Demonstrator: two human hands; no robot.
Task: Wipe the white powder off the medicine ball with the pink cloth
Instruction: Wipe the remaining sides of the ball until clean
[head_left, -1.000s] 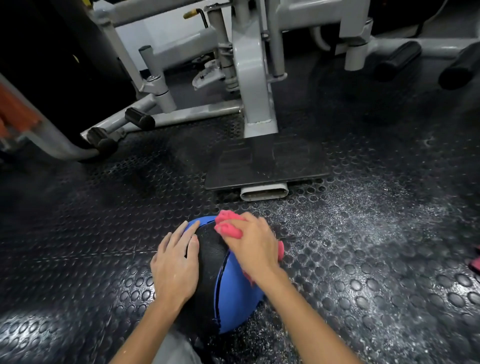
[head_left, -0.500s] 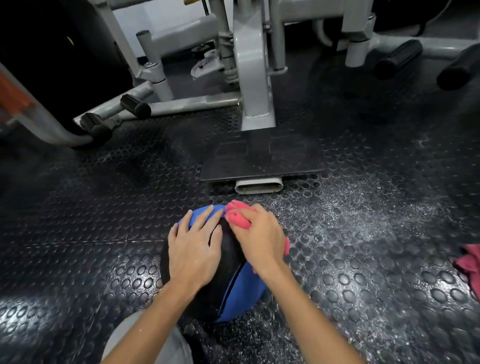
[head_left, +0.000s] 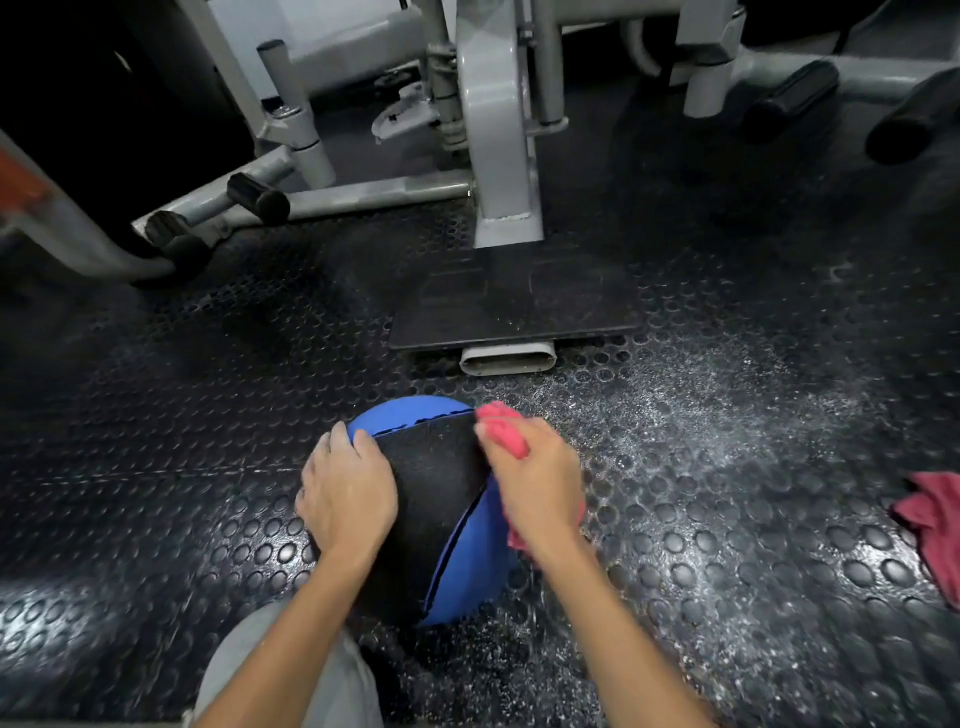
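Left hand (head_left: 347, 499), fingers flat, steadies the medicine ball (head_left: 441, 499) on the floor (head_left: 156, 467); right hand (head_left: 535, 488) grips the pink cloth (head_left: 501, 427). Advise firm overlapping strokes, rotating the ball.

- My right hand (head_left: 540, 483) covers most of the pink cloth (head_left: 501, 428); I see only a bunch by the fingertips and a scrap under the wrist.
- My left hand (head_left: 348, 499) hides the left flank of the medicine ball (head_left: 436, 483).
- The frame's right edge cuts off a red rag (head_left: 930, 525).
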